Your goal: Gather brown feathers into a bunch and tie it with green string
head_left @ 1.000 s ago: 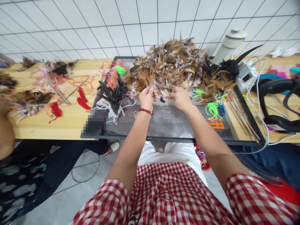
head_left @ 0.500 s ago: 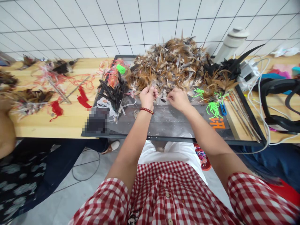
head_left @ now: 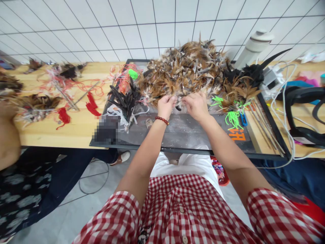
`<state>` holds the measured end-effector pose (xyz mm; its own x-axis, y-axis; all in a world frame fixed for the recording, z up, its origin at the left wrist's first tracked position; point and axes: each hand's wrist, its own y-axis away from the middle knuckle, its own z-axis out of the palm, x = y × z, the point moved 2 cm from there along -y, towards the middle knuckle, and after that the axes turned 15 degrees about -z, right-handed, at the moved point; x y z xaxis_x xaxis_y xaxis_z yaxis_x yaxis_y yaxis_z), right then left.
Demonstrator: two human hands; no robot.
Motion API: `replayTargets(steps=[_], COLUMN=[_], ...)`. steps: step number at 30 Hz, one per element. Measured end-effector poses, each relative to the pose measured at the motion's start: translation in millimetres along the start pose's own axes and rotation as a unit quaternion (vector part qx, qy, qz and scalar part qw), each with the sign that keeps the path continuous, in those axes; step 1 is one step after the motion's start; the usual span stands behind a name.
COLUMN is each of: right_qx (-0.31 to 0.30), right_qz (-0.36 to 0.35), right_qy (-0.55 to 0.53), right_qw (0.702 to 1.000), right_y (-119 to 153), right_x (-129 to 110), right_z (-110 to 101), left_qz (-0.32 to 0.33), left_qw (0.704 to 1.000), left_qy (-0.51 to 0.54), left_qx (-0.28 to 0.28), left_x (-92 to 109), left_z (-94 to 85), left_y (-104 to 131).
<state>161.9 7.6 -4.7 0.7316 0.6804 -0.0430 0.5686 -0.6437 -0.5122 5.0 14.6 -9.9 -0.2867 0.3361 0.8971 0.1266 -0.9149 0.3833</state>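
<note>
A big heap of brown, grey and white feathers [head_left: 188,67] fills the back of a dark framed board [head_left: 177,132]. At the heap's front edge my left hand [head_left: 165,106], with a red bead bracelet on its wrist, is closed in a pinch on feathers; which ones is hard to make out. Just to its right, my right hand [head_left: 196,105] has thumb and fingertips pinched together at a small feather. A dark-tipped feather [head_left: 178,108] shows between the two hands, which are close but apart.
Black feathers [head_left: 124,98] tied with white strips lie left; brown feathers [head_left: 241,88] and green threads [head_left: 232,119] lie right. A blue cutter [head_left: 243,119], thin sticks [head_left: 266,127], white bottle [head_left: 254,47] and cables [head_left: 284,125] stand or lie further right. Another person's arm [head_left: 8,135] is at far left.
My right hand has moved slightly closer to my left hand, its fingers more bunched. The whole view has shifted a little, so the table appears slightly further right.
</note>
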Motion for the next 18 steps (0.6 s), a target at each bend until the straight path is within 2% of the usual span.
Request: replayTargets(steps=[5, 9, 12, 18], right_qx=[0.048, 0.062, 0.047, 0.01], right_qz=[-0.019, 0.013, 0.041, 0.049], right_qy=[-0.028, -0.082, -0.114, -0.088], right_qw=[0.998, 0.995, 0.991, 0.995], right_y=[0.4, -1.2, -2.8, -3.1], right_x=[0.1, 4.2, 4.4, -2.3], right_z=[2.6, 0.5, -3.5, -9.7], left_qz=[-0.033, -0.026, -0.025, -0.071], left_qw=[0.998, 0.999, 0.999, 0.997], left_qy=[-0.035, -0.019, 0.012, 0.007], left_qx=[-0.035, 0.002, 0.023, -0.021], left_x=[1.7, 3.8, 5.1, 4.0], left_z=[5.0, 1.9, -1.2, 2.3], left_y=[8.2, 7.0, 4.9, 9.1])
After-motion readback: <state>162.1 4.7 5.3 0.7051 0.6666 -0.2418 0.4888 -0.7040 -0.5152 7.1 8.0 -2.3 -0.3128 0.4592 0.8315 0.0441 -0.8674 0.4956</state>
